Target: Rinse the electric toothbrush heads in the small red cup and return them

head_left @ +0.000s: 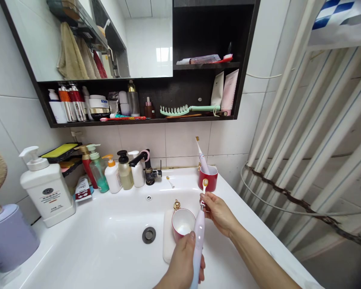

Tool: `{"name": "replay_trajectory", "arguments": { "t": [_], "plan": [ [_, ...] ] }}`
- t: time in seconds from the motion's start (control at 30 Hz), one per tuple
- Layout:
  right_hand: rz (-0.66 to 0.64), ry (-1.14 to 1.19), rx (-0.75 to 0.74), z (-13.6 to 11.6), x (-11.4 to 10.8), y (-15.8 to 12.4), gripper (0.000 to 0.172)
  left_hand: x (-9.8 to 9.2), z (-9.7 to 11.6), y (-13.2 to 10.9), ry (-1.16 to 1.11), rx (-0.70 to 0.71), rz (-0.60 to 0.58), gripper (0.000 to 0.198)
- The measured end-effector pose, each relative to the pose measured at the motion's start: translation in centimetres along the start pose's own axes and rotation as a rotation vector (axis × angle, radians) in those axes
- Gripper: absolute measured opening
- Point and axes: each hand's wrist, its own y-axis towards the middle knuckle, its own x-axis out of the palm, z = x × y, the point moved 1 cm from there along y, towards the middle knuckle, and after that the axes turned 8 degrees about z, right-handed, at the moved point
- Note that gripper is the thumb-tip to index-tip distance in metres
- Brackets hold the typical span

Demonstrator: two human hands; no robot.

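Observation:
My left hand (180,261) is wrapped round the pale pink and blue handle of an electric toothbrush (199,230), held upright over the basin. At its top, my right hand (221,212) pinches a white brush head (205,184) with yellowish bristles. A bit of metal shaft shows between the head and the handle; whether they are joined I cannot tell. Just behind my left hand, a red cup (183,222) with a white inside stands on a whitish block in the basin. Beyond my right hand, another red cup (209,180) holds a second electric toothbrush (203,160).
A loose brush head (170,182) lies on the ledge of the white basin (108,224), right of the black faucet (149,168). Several pump bottles (114,174) line the left side. A dark mirror cabinet (180,96) hangs above; white pipes (313,132) run along the right.

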Motion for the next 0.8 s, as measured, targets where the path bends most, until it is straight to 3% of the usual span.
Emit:
{"name": "replay_trajectory", "arguments": {
  "t": [0.17,0.47,0.63,0.8],
  "plan": [
    [-0.050,-0.113,-0.044,0.5,0.5,-0.2,0.025,-0.1,0.1,-0.1,-0.065,-0.016,0.005,0.047],
    [-0.028,-0.165,-0.061,0.6,1.0,-0.7,0.027,0.0,0.4,-0.2,-0.079,0.008,0.020,0.052],
    [0.052,-0.242,-0.191,0.6,1.3,-0.6,0.029,0.0,0.7,-0.4,-0.036,0.043,0.064,0.046],
    [0.030,-0.134,-0.058,1.0,1.7,-0.8,0.029,0.2,1.4,-0.7,-0.157,-0.045,-0.013,0.047]
  ]
}}
